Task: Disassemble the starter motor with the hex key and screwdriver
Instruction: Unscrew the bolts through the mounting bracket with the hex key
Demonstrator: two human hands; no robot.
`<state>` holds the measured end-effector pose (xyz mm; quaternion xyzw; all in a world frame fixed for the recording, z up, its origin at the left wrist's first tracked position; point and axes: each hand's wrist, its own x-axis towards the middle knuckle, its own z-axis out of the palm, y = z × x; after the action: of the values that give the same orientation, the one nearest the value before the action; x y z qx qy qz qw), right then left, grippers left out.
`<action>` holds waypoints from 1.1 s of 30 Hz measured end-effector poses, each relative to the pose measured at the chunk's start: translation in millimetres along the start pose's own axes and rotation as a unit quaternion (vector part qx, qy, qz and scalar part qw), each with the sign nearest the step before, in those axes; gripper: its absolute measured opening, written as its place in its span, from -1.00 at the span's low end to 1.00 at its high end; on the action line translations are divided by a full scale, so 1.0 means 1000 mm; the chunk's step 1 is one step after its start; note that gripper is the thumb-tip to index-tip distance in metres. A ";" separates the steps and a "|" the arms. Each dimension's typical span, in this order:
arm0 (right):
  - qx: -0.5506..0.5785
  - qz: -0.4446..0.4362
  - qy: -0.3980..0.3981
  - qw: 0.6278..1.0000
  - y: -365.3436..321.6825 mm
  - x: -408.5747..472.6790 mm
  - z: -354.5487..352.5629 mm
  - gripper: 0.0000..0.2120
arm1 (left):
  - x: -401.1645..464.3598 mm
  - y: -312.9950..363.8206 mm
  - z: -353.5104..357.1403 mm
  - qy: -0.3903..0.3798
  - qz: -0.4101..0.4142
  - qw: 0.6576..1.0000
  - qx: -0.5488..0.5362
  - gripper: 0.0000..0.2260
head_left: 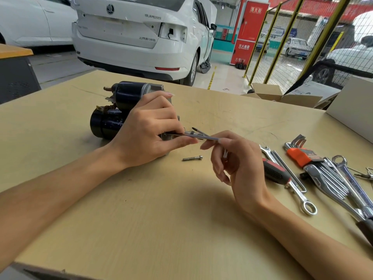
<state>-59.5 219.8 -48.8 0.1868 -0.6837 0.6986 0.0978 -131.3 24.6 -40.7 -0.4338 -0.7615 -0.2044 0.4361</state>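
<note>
Right hand (238,164) pinching hex key (198,136) at fingertips; left hand (147,130) curled round starter motor (121,112) on worktop (161,209). Light pinch, key near level: likely slip from socket, rounding it. Loose bolt (192,158) near, could roll.

A glossy black cylindrical starter motor (113,116) sits on the tan wooden table (141,209). Right of it: a silver steel bolt (192,158), a red-and-black screwdriver handle (275,172), an orange hex-key holder (298,157).

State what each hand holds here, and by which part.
The left hand steadies the starter motor at its right end. The right hand pinches the hex key at its near end.
</note>
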 end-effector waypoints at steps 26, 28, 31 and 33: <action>0.036 0.074 0.084 0.993 0.000 0.006 0.001 -0.55 | 0.001 0.001 0.000 0.001 -0.003 1.000 0.002 -0.70; 0.033 0.076 0.050 0.995 0.000 0.006 0.001 -0.49 | 0.001 0.001 0.000 0.003 0.000 1.000 0.006 -0.70; 0.046 0.069 0.015 0.996 0.002 0.004 0.001 -0.48 | 0.000 0.001 0.000 0.003 0.002 1.000 0.006 -0.70; 0.051 0.054 0.005 0.997 0.003 0.004 0.001 -0.50 | 0.000 0.001 0.000 0.003 0.003 1.000 0.005 -0.71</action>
<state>-63.9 217.9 -49.9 0.1506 -0.6561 0.7376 0.0535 -130.0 25.0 -40.6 -0.4327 -0.7599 -0.2006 0.4417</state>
